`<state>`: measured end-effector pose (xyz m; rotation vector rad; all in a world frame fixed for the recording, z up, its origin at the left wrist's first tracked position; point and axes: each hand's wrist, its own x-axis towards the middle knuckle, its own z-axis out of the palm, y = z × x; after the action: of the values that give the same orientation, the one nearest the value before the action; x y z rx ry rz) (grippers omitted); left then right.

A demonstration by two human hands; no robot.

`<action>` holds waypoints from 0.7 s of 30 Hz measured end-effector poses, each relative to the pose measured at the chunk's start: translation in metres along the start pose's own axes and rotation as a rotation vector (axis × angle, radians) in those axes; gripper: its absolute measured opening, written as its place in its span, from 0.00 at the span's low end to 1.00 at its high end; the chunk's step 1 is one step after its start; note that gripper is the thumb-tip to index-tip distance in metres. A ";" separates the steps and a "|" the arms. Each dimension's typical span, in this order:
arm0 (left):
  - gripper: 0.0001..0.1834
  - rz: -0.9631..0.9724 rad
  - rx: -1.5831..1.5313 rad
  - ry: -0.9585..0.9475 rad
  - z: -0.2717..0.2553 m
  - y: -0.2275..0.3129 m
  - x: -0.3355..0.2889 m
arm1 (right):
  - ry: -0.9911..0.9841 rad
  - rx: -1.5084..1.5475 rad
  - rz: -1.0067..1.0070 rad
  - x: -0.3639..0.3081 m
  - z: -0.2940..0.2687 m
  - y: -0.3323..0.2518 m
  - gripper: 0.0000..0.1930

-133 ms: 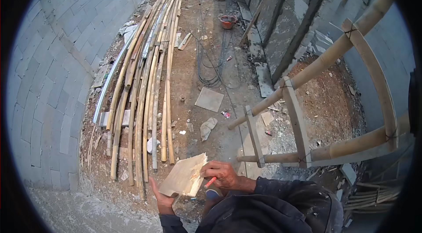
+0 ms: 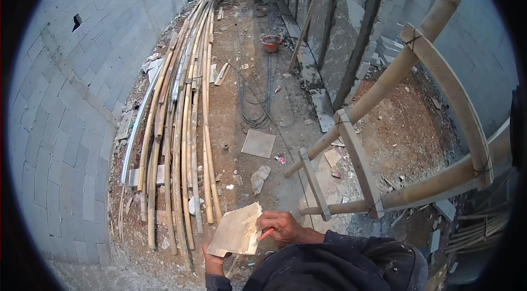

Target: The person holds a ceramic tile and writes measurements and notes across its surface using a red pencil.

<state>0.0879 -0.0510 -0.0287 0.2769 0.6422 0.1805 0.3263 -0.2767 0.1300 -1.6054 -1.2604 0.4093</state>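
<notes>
One red pencil-like stick [image 2: 267, 234] sits in the curled fingers of the right hand [image 2: 281, 227], beside the rough edge of a pale board [image 2: 233, 233]; the left hand [image 2: 214, 263] holds that from beneath, most fingers hidden from me. Beyond are bamboo poles [image 2: 178, 154] and, rightward, a bamboo ladder [image 2: 358, 163].

Top [image 2: 310, 269]: dark navy, creased. Right sleeve [image 2: 351, 242]: long, dark navy; small pale specks near the elbow. Left sleeve [image 2: 217, 283]: dark navy. Left hand [image 2: 213, 261], right hand [image 2: 282, 227]: bare.
</notes>
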 end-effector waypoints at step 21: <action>0.26 -0.113 0.927 -0.340 0.236 0.140 0.167 | 1.128 0.234 0.731 -0.017 -0.053 0.043 0.20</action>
<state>0.3521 0.0769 0.1011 1.1345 0.3632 -0.2875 0.3816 -0.3154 0.1111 -1.6319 0.2266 0.0269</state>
